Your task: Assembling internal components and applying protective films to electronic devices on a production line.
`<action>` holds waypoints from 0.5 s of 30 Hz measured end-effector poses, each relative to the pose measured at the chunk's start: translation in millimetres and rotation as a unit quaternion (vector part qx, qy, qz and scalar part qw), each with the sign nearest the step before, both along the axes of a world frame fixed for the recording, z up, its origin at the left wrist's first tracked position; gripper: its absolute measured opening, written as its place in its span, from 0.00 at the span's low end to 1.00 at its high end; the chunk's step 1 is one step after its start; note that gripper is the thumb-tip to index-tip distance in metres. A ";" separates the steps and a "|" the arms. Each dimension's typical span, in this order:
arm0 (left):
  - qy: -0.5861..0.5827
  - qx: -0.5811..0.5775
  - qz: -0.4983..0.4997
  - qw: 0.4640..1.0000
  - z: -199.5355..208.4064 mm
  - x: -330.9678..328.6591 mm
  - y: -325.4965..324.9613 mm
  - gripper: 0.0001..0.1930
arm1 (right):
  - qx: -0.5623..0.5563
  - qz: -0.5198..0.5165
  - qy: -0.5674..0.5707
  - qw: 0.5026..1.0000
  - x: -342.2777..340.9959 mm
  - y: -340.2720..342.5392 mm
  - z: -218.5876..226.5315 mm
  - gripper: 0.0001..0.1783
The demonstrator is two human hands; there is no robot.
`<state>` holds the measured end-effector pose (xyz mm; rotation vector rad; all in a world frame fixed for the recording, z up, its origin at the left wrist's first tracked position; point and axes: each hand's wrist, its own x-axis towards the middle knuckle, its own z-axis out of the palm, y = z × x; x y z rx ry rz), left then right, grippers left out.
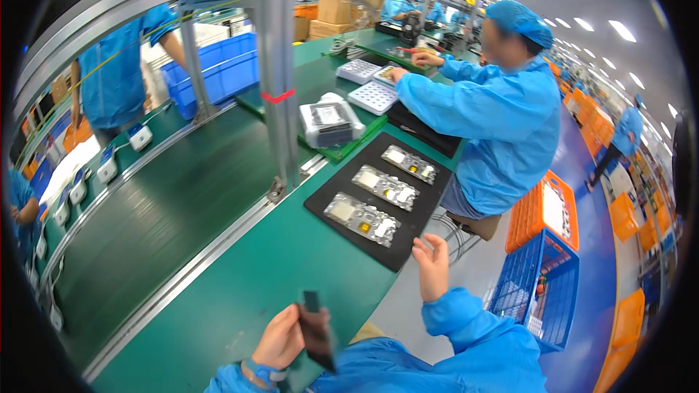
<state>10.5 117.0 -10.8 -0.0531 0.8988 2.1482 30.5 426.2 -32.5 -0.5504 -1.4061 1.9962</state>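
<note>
At the bench's near end, my left hand [279, 338] grips a thin dark rectangular panel [317, 335], tilted and blurred; its kind I cannot make out. My right hand [432, 268] is raised beside the near right corner of a black mat [331, 211], holding nothing, its fingers slightly bent and apart. Three flat silver assemblies with pale blocks lie in a row on the mat: a near one [362, 219], a middle one [385, 187] and a far one [409, 164].
A metal post [277, 131] rises left of the mat, beside a dark green conveyor belt [156, 240]. Beyond the mat sit a plastic-wrapped stack [329, 121] and white trays [373, 97]. A co-worker in blue [484, 102] works there. Orange [524, 211] and blue crates [520, 276] stand on the right.
</note>
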 end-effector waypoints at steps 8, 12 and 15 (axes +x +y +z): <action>-0.127 0.064 0.025 0.990 3.0 34.8 -49.5 0.08 | 0.310 0.242 0.168 0.904 -27.8 -105.9 10.2 0.15; -0.154 0.133 0.027 0.979 -18.3 24.6 -79.3 0.11 | 0.233 0.366 0.157 0.887 -53.4 -177.0 31.9 0.09; -0.141 0.209 0.109 0.961 -17.6 25.5 -106.8 0.07 | 0.131 0.474 0.146 0.858 -75.1 -226.9 41.3 0.04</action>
